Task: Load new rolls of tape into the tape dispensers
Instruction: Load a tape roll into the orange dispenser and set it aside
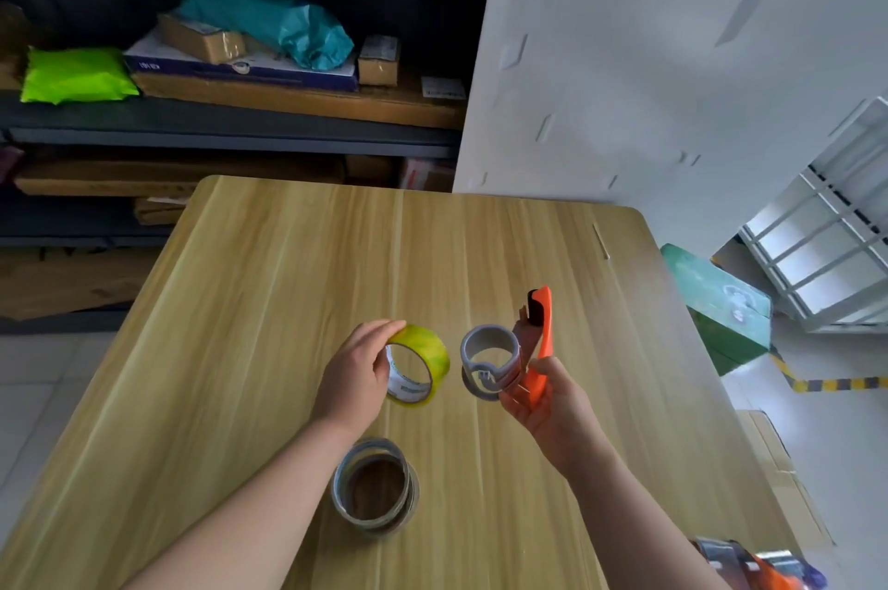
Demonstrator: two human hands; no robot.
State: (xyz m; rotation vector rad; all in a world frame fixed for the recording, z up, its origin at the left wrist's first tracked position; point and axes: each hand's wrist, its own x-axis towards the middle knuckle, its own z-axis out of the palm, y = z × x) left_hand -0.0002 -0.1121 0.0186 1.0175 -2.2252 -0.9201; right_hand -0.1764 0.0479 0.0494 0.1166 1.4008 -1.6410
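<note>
My left hand (355, 373) grips a yellowish roll of tape (423, 366), held on edge above the wooden table (269, 281). My right hand (548, 407) holds an orange tape dispenser (540, 349) upright, its grey round core holder (490, 361) facing the roll a short gap away. The roll and the core holder do not touch. Nearer to me, a stack of empty grey tape cores (375, 488) stands on the table. Another orange dispenser (759, 565) lies at the table's near right corner, partly cut off by the frame.
Dark metal shelving (240, 132) with cardboard boxes and green and teal bags stands behind the table. A white panel (624, 60) leans at the back right. A green box (721, 301) sits on the floor to the right.
</note>
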